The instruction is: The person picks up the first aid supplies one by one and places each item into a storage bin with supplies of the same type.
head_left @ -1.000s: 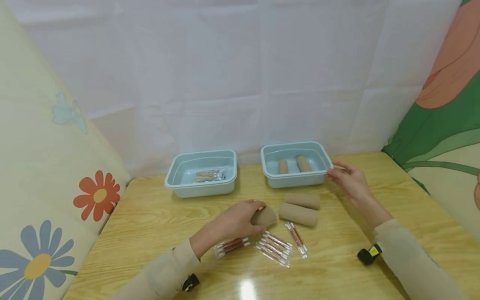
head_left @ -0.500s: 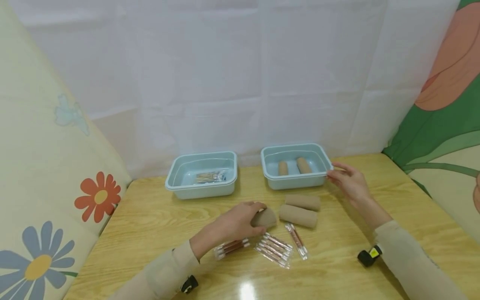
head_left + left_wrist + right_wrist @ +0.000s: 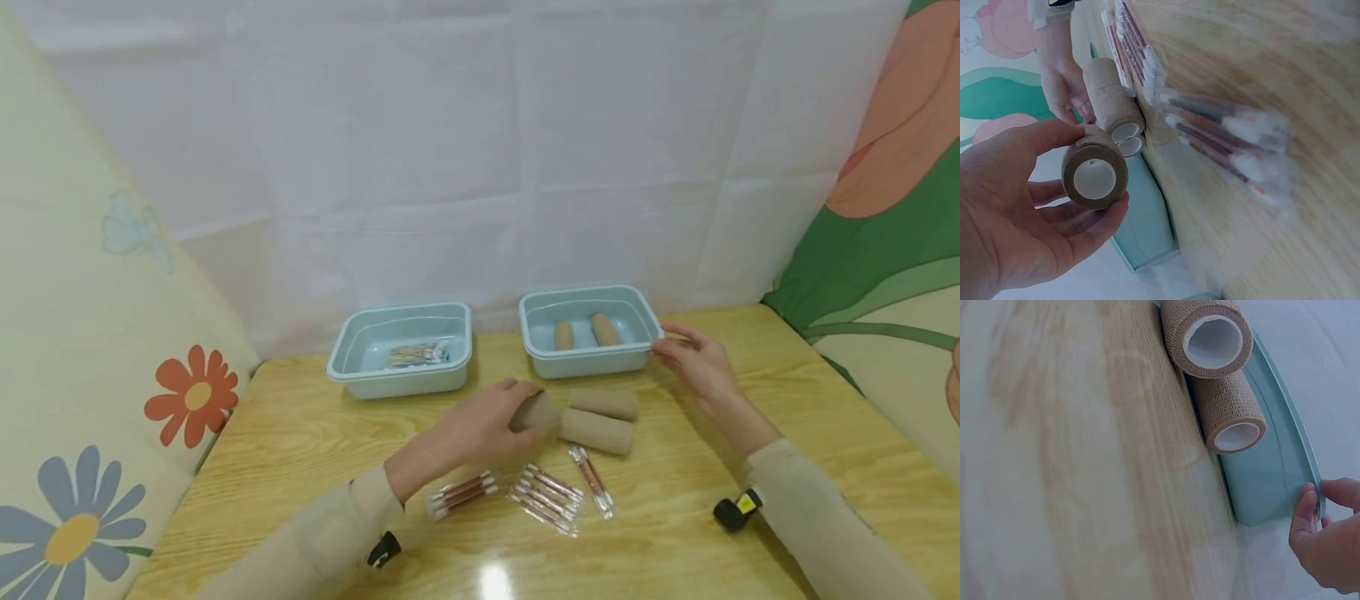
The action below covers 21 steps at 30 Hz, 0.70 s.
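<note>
My left hand [image 3: 480,425] grips a tan elastic bandage roll [image 3: 538,414] between thumb and fingers. In the left wrist view the white core of this bandage roll [image 3: 1094,202] faces the camera. My right hand [image 3: 697,367] pinches the right front corner of the right blue tub [image 3: 588,363]; thumb and fingers sit on its rim in the right wrist view. Two smaller-looking tan rolls [image 3: 604,330] lie inside that tub. In front of it, two more bandage rolls [image 3: 597,431] lie side by side, just right of the held one.
A second blue tub [image 3: 405,384] stands at the left, with packaged swabs [image 3: 418,355] inside. Clear packets of brown, white-tipped swabs lie on the wooden table [image 3: 637,550]: a left bunch [image 3: 463,495], a middle group [image 3: 547,498] and one at right [image 3: 591,481]. A white sheet [image 3: 405,150] hangs behind.
My left hand has raised the bandage roll slightly and shifted it toward the tubs, uncovering more of the left swab packets. The right hand stays on the tub rim.
</note>
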Motion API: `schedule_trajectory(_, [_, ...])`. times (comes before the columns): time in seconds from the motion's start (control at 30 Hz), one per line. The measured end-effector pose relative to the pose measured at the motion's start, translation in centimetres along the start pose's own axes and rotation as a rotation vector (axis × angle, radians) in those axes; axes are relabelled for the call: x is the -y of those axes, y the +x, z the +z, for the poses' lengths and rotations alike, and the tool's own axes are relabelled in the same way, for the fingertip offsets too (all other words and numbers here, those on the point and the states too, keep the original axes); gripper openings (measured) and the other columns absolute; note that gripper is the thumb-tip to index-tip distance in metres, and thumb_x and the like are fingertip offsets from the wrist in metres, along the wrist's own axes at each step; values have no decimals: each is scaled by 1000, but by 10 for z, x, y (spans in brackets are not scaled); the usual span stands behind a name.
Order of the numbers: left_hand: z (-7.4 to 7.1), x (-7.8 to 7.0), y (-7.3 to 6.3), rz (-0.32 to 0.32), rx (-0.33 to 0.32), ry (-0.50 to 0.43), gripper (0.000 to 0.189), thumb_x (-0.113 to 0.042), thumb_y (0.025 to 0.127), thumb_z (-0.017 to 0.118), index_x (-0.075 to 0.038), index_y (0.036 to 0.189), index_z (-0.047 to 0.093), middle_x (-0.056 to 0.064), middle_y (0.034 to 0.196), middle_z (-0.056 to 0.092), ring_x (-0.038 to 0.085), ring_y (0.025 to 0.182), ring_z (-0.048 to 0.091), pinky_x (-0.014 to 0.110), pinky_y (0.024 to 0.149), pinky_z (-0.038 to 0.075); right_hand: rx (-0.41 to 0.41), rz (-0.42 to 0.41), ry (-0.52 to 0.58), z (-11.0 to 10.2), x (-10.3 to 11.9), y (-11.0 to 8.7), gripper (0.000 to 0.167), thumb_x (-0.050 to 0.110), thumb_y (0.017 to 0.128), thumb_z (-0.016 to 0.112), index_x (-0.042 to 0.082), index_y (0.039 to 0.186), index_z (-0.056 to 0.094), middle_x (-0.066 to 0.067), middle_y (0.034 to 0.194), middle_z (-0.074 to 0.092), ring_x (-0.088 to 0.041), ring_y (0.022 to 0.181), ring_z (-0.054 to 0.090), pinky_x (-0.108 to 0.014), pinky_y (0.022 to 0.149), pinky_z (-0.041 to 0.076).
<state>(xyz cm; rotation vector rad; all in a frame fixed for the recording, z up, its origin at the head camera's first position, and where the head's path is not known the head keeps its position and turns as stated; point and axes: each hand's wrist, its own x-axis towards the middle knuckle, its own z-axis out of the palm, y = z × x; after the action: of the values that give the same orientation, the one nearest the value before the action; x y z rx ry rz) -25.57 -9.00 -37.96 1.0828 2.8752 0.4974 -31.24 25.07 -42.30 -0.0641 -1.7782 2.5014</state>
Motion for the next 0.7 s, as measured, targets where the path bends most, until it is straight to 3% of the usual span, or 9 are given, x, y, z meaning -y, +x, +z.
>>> schedule_trajectory(0.27, [-7,-7,15,41,-119,59,64,-31,92,74,-11,148,51,9,119,66,18,86,64,28,62,53,1,-6,4,-2,-2,2,55,-3,96,68,-14,142,41,-4,92,70,-12,83,70,-24,86,54])
schedule_trajectory(0.47, [-14,-11,28,87,-184,74,62,-30,92,74,-12,147,52,8,116,65,17,87,64,30,65,53,-6,-1,7,-2,-2,2,58,-2,96,69,-14,144,39,-6,93,71,-12,83,70,-23,85,54])
schedule_trajectory(0.7, [-16,-16,42,73,-248,74,63,-31,93,72,-15,150,49,7,120,62,16,88,61,30,67,53,-2,2,16,-1,-1,2,53,-4,96,67,-13,142,42,-5,93,70,-13,84,71,-24,85,55])
